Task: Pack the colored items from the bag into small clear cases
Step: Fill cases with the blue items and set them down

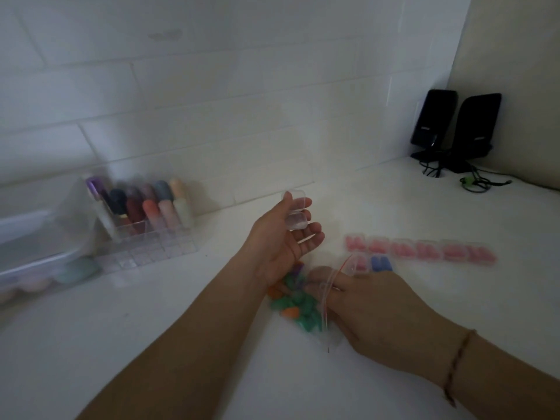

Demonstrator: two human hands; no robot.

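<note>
Clear zip bag (pixel 318 304) flat on counter, holding green, orange, purple pieces (pixel 298 310). Open empty clear case (pixel 294 212); row of filled pink cases (pixel 421 251), one blue (pixel 381 263).

White bench (pixel 181 344), carrying clear bag (pixel 303 310) of colored items, row of filled cases (pixel 421 251), clear organizer (pixel 145 231), lidded container (pixel 33 256), two black speakers (pixel 454 128) in far corner.

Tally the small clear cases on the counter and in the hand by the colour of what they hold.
Pink-filled cases in the far row: 6
Pink-filled case behind the bag's rim: 1
Blue-filled case: 1
Empty open case in the left hand: 1
Total: 9
</note>
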